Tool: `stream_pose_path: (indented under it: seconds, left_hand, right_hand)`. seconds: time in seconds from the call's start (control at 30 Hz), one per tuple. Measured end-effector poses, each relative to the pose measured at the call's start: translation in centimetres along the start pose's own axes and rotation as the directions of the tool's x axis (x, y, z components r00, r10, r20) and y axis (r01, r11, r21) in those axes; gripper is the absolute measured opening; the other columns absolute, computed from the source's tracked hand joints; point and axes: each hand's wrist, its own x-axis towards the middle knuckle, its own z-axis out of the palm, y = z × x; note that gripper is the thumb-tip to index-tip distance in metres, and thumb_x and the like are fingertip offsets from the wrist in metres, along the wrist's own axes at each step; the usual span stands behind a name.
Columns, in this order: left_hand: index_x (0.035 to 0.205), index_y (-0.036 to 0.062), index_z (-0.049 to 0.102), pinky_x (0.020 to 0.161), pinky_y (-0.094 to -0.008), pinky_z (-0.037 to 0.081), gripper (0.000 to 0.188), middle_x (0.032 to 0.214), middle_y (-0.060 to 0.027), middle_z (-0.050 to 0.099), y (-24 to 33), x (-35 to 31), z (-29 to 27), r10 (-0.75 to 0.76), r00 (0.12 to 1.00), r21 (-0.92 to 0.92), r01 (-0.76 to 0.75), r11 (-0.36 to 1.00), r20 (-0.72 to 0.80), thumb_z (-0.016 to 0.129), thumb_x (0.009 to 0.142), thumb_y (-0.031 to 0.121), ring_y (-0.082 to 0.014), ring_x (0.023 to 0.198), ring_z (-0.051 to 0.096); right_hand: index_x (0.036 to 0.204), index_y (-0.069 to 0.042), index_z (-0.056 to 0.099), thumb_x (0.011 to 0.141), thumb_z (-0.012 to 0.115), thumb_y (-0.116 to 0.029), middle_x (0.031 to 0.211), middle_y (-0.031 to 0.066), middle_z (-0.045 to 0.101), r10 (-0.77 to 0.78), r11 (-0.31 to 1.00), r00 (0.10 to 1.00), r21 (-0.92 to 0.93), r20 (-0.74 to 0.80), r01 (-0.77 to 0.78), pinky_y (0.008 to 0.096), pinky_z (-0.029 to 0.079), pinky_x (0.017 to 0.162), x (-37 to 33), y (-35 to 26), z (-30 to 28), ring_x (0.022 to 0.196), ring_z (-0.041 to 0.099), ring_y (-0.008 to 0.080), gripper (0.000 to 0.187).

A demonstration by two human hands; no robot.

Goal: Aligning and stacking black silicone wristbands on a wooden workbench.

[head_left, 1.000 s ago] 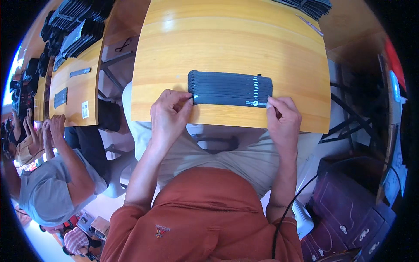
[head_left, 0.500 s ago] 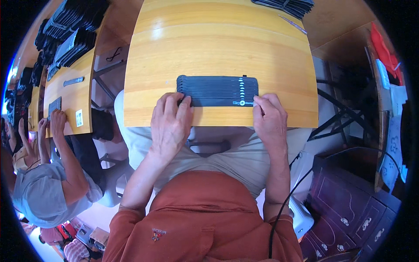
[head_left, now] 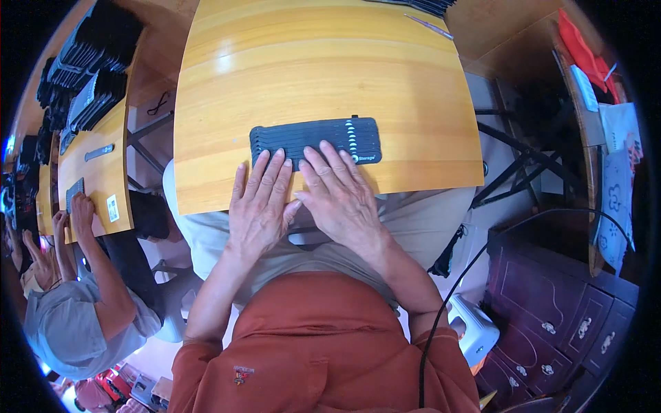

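Observation:
A row of flat black straps (head_left: 310,132), overlapped side by side, lies near the front edge of the wooden table (head_left: 303,69). White half-round marks run down its right part, and a pale printed label is at the near right corner. My left hand (head_left: 260,206) rests flat with its fingers stretched out over the near left part of the row. Beside it my right hand (head_left: 343,199) lies flat too, its fingertips on the middle of the row. Neither hand grasps anything. The fingers hide part of the straps' near edge.
A slim pen-like tool (head_left: 428,26) lies at the table's far right, next to a black stack (head_left: 420,5). On the left, a co-worker (head_left: 79,303) handles a dark piece at another table (head_left: 103,186) bearing black stacks (head_left: 96,100). A dark cabinet (head_left: 544,303) stands at right.
Both hands have let go of the row's two ends and come inward, now spread flat on its near side. The whole view has shifted slightly, so the table appears farther left.

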Motion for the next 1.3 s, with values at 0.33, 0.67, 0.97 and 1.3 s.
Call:
stream_pose_path:
  seconds: [0.33, 0.67, 0.97, 1.3]
  left_hand:
    - [0.154, 0.0038, 0.044, 0.125, -0.0491, 0.021, 0.08, 0.16, -0.013, 0.044, -3.2, -0.9, -1.4, -0.02, 0.999, 0.058, 0.017, 0.998, 0.049, 0.056, 0.097, 0.058, -0.0283, 0.15, 0.039]
    - [0.132, 0.0011, 0.059, 0.095, -0.0463, 0.051, 0.051, 0.121, -0.0192, 0.066, -2.2, 1.4, -2.9, -0.348, 0.937, -0.346, 0.318, 0.883, -0.027, 0.075, 0.091, 0.026, -0.0329, 0.113, 0.064]
    - [0.106, 0.0031, 0.063, 0.065, -0.0445, 0.052, 0.023, 0.073, -0.0148, 0.067, -4.6, 5.3, -3.7, -0.366, 0.914, -0.484, 0.402, 0.777, 0.173, 0.073, 0.09, 0.017, -0.0317, 0.069, 0.068]
    - [0.096, -0.0006, 0.071, 0.047, -0.0216, 0.042, 0.011, 0.071, 0.0009, 0.06, -6.2, 6.5, -2.2, -0.37, 0.778, -0.848, 0.527, -0.058, 0.509, 0.066, 0.094, 0.009, -0.0067, 0.058, 0.052]
  right_hand:
    - [0.129, -0.002, 0.066, 0.091, 0.074, -0.022, 0.143, 0.0134, 0.061, 0.17, 0.978, 0.977, -0.096, -0.129, -0.183, 0.0491, 0.038, 0.118, -3.6, 4.8, -2.1, 0.141, 0.049, 0.0324, 0.044]
    - [0.113, 0.003, 0.071, 0.087, 0.076, -0.018, 0.13, 0.0174, 0.066, 0.114, 0.991, 0.965, -0.037, -0.236, -0.126, 0.0477, 0.046, 0.108, -2.4, 4.8, -2.9, 0.125, 0.057, 0.0361, 0.034]
    - [0.108, 0.004, 0.073, 0.086, 0.077, -0.021, 0.127, 0.0172, 0.066, 0.165, 0.984, 0.967, -0.03, -0.195, -0.174, 0.0462, 0.048, 0.105, -1.4, 4.1, -3.1, 0.123, 0.057, 0.036, 0.034]
    - [0.122, 0.002, 0.066, 0.082, 0.079, -0.021, 0.13, 0.0171, 0.063, -0.064, 0.997, 0.983, 0.029, -0.172, 0.07, 0.0476, 0.045, 0.109, 4.1, -0.2, 0.5, 0.124, 0.056, 0.0352, 0.048]
